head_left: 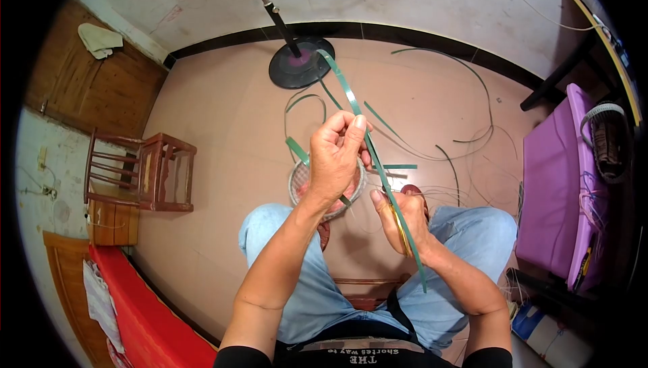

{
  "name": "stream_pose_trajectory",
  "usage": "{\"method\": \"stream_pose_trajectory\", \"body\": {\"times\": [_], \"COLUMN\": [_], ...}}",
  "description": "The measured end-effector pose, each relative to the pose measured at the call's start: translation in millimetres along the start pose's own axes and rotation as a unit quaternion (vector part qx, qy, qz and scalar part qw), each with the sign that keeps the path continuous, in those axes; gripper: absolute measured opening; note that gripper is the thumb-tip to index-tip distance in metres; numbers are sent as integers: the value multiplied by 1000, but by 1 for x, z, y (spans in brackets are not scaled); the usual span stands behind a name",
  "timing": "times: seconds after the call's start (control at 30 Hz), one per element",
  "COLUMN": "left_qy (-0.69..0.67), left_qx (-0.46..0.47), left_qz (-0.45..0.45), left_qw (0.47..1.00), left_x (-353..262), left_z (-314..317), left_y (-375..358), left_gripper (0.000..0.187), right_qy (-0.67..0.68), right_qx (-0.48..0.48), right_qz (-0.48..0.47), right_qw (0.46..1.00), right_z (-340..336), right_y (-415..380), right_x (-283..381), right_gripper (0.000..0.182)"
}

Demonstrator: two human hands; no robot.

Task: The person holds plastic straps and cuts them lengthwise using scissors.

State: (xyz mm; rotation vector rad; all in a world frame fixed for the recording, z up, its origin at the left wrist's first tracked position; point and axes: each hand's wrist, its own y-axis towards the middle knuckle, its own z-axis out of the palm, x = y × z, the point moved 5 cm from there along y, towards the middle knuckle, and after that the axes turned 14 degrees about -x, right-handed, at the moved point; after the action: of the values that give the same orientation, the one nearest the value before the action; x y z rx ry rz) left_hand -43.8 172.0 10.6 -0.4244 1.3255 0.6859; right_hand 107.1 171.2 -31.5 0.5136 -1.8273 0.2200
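Note:
My left hand [335, 155] pinches a long green flat strip [345, 88] between thumb and fingers. The strip arches up toward the stand and runs down past my right wrist. My right hand [405, 221] is closed around yellow-handled scissors [399, 232], whose blades are mostly hidden by the fingers and the strip. The strip's lower part crosses in front of this hand. Beneath my left hand stands a round mesh basket [295, 189] with something pinkish inside and a green strip end at its rim.
More green strips [385, 125] lie scattered on the tiled floor. A black round stand base [283, 74] is near the wall. On the left is a wooden chair [152, 172] beside a red-covered surface [138, 300]. A purple bin [550, 179] is at the right.

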Motion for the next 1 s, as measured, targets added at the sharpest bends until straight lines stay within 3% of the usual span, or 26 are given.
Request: {"method": "stream_pose_trajectory", "body": {"times": [0.23, 0.33, 0.6, 1.0], "left_qy": [-39, 23, 16, 6], "left_qx": [-22, -25, 4, 3], "left_qz": [-26, -10, -10, -12], "left_qw": [999, 999, 1000, 1000], "left_x": [-9, -8, -5, -6], "left_z": [-8, -6, 2, -1], "left_y": [17, 12, 5, 4], "left_gripper": [23, 23, 24, 25], "right_qy": [4, -3, 10, 5], "right_qx": [22, 29, 20, -2], "right_qz": [8, 27, 48, -1], "right_qw": [1000, 999, 999, 1000], "right_z": [-1, -2, -2, 1], "right_y": [-3, -1, 2, 1], "right_x": [4, 4, 4, 5], "right_gripper": [43, 44, 46, 47]}}
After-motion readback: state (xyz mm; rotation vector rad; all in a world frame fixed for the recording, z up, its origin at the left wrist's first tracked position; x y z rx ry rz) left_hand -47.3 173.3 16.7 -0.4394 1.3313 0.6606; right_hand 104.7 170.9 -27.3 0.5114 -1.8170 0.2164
